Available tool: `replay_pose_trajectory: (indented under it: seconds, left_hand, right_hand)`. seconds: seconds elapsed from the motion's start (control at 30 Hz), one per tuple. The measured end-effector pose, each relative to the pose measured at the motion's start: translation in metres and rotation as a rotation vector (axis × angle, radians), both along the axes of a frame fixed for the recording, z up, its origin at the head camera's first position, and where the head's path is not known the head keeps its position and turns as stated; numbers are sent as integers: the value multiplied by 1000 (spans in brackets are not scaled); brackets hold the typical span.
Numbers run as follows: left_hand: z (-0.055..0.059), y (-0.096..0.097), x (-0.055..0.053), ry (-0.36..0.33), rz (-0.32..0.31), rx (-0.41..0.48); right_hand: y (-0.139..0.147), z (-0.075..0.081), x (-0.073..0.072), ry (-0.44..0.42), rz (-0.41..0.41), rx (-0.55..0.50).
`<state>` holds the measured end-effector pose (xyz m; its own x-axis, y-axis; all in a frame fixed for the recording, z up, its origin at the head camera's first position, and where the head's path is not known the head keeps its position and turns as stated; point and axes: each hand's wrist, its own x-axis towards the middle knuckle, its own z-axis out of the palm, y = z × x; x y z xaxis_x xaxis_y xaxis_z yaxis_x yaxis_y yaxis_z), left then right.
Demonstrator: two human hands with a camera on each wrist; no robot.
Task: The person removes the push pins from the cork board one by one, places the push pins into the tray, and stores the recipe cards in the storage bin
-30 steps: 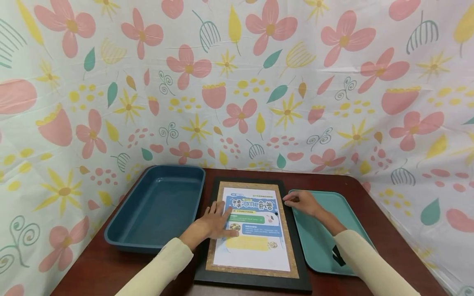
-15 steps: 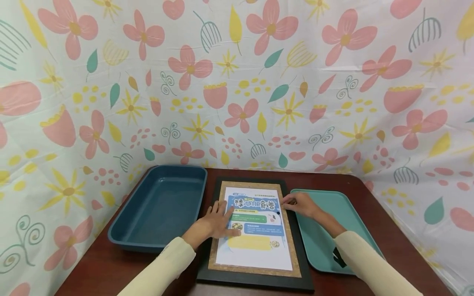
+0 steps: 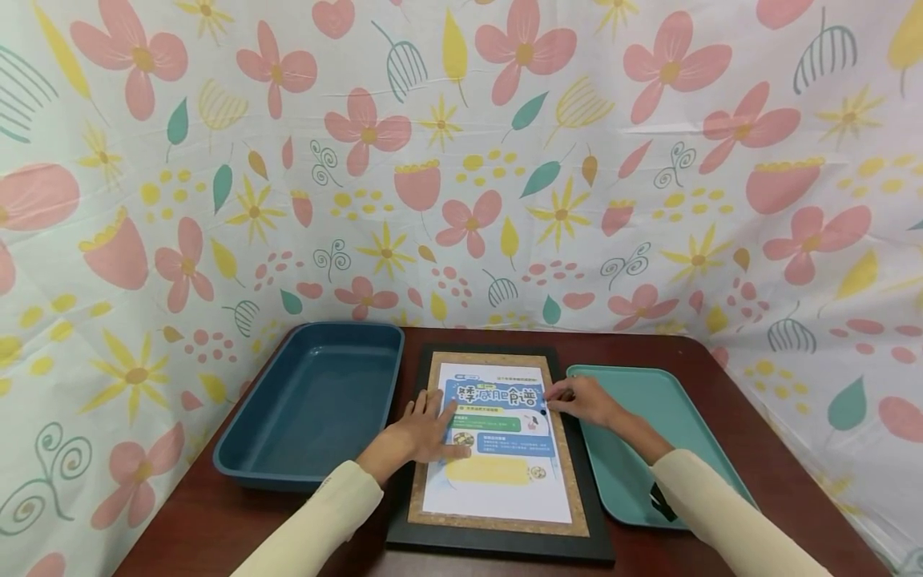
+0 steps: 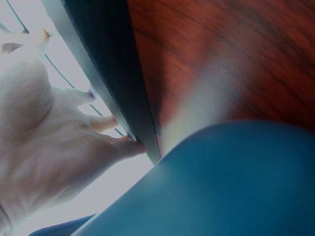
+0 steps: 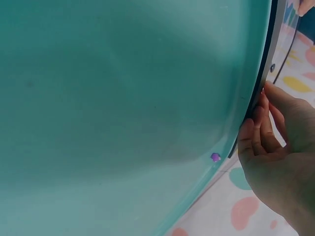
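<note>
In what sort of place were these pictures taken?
Probably an indoor work corner, perhaps staged for recording: flower-printed fabric hangs behind and beside a dark-red wood-grained table, and a black-framed corkboard lies flat on it. The wider room is out of view.

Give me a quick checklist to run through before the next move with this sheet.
1. Left hand steadying the sheet: ok, spread over its left side.
2. Sheet within the edges of the cork board: ok.
3. Right hand at the sheet's right edge: ok, near the upper part.
4. Something pinched in the right hand's fingers: cannot tell.
5. Teal tray bare: not ok, a small purple piece lies near its rim.
</note>
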<state>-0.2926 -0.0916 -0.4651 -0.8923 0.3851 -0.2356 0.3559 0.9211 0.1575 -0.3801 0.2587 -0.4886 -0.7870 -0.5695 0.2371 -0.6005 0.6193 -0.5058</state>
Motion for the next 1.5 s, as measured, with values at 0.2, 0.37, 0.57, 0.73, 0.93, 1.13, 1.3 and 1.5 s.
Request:
replay_pose_trajectory:
  seconds: [0.2, 0.37, 0.57, 0.73, 0.93, 1.13, 1.3, 1.5]
  left_hand:
    - [2, 0, 0, -4, -1, -2]
    - [0, 0, 0, -4, -6, -5]
    - [-1, 0, -2, -13, -6, -5]
    - [-2, -1, -3, -17, -5, -2]
    - [-2, -1, -2, -18, -4, -1]
    - [1, -1, -1, -19, -2, -4]
    - [2, -1, 0, -12, 1, -1]
    - [2, -1, 0, -9, 2, 1]
  right_hand:
    - [1, 0, 1, 12, 17, 3]
    - [0, -2, 2, 21, 25, 10]
    - [-1, -2, 8, 23, 32, 4]
    - [-1, -2, 11, 19, 30, 0]
    - [-1, -2, 12, 26, 53, -11]
    - [-3, -4, 12, 27, 63, -22]
    - [-6, -4, 11, 20, 74, -30]
    - [-7, -1, 12, -9, 82, -43]
